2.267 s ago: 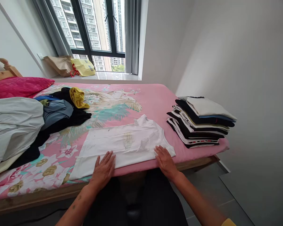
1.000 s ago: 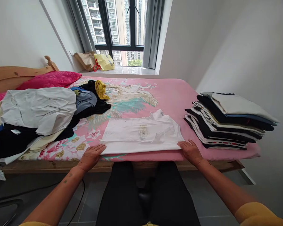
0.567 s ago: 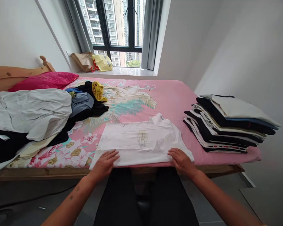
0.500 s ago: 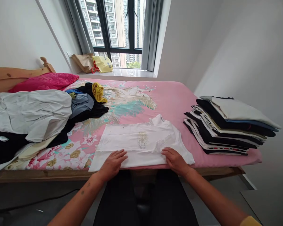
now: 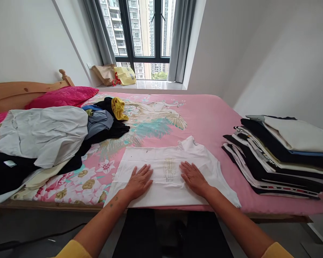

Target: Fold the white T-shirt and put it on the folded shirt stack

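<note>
A white T-shirt [image 5: 156, 197] with a small printed block on its front lies spread along the near edge of the bed, its collar at the far right side. On the shirt's left half my left hand [image 5: 140, 181] rests flat, fingers slightly spread. My right hand [image 5: 193, 177] lies flat to the right of the print, fingers stretched out. Both palms press on the cloth, and neither hand grips anything. Under the hands some of the fabric is hidden.
A stack of folded clothes [image 5: 282, 168] stands on the bed's right end. Loose clothes [image 5: 48, 132] are heaped at the left, before a red pillow [image 5: 64, 96]. Paper bags [image 5: 104, 74] sit on the windowsill. The pink floral sheet [image 5: 204, 118] covers the bed [image 5: 78, 205].
Both hands have slid forward over the shirt, away from its near edge. The right hand has also come inward, closer to the print. The camera view has shifted a little.
</note>
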The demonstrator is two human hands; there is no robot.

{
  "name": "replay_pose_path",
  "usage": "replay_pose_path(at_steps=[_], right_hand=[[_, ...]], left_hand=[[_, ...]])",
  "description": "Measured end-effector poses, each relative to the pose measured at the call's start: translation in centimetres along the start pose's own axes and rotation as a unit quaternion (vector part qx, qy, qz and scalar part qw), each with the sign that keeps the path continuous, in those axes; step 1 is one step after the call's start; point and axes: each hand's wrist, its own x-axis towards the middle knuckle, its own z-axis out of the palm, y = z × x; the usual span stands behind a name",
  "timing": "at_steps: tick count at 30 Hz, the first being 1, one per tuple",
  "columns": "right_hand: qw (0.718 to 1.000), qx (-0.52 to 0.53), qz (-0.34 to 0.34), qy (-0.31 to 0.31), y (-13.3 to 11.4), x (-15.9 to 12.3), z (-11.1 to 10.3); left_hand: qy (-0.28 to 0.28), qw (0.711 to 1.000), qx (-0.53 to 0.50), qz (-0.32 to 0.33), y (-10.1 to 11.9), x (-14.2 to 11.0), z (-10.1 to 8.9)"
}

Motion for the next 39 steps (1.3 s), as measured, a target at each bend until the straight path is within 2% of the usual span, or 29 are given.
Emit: replay_pose_path(at_steps=[2,4,7,9,11,13,16,17,19,21,22,23,25,28,31,34,39], right_hand=[[0.998,0.041,-0.036,-0.045,-1.1,2.0,-0.4],[0.994,0.06,-0.036,-0.085,-0.5,3.2,-0.4],[0.995,0.036,0.037,-0.081,3.8,3.5,-0.4],[0.993,0.004,0.1,-0.066,7.0,3.1,-0.6],[0.987,-0.026,0.142,-0.071,9.0,2.8,-1.0],[0.979,-0.05,0.176,-0.088,9.1,3.1,-1.5],[0.967,-0.068,0.226,-0.095,6.6,4.2,-1.9],[0.969,-0.069,0.217,-0.092,5.5,4.5,-1.9],[0.984,-0.056,0.139,-0.094,3.7,5.0,-1.6],[0.993,-0.035,0.035,-0.106,3.0,5.3,-1.0],[0.994,-0.029,0.002,-0.109,3.2,5.5,-0.7],[0.994,-0.031,-0.011,-0.106,3.7,5.8,-0.4],[0.995,-0.053,0.021,-0.083,5.7,6.6,0.0],[0.986,-0.095,0.132,-0.04,9.5,8.7,0.1],[0.971,-0.101,0.219,0.003,12.5,10.8,-0.1],[0.959,-0.071,0.272,0.037,14.2,12.6,-0.7],[0.938,0.014,0.347,-0.006,15.8,15.2,-3.0]], left_hand=[[-0.022,0.999,-0.019,0.032,0.8,2.1,0.0],[-0.035,0.999,-0.025,0.016,0.1,3.3,0.1],[-0.029,0.995,-0.003,-0.098,-3.8,3.4,0.0],[-0.02,0.982,0.022,-0.188,-6.8,3.0,-0.2],[-0.009,0.968,0.042,-0.246,-8.9,3.1,-0.4],[0.004,0.958,0.056,-0.282,-9.7,3.7,-0.6],[0.045,0.939,0.079,-0.331,-9.0,4.9,-0.6],[0.062,0.94,0.09,-0.324,-8.6,5.2,-0.6],[0.08,0.962,0.105,-0.239,-7.9,5.4,-0.5],[0.058,0.987,0.091,-0.118,-7.7,5.4,-0.4],[0.039,0.993,0.076,-0.084,-7.9,5.5,-0.3],[0.023,0.995,0.061,-0.078,-8.1,5.6,-0.2],[0.009,0.991,0.042,-0.127,-8.9,6.2,-0.1],[0.01,0.98,0.039,-0.195,-10.5,7.8,-0.4],[0.018,0.975,0.046,-0.218,-11.9,9.2,-0.7],[0.035,0.971,0.042,-0.232,-13.1,10.1,-0.8],[0.046,0.969,0.003,-0.242,-14.4,10.7,-1.3]])
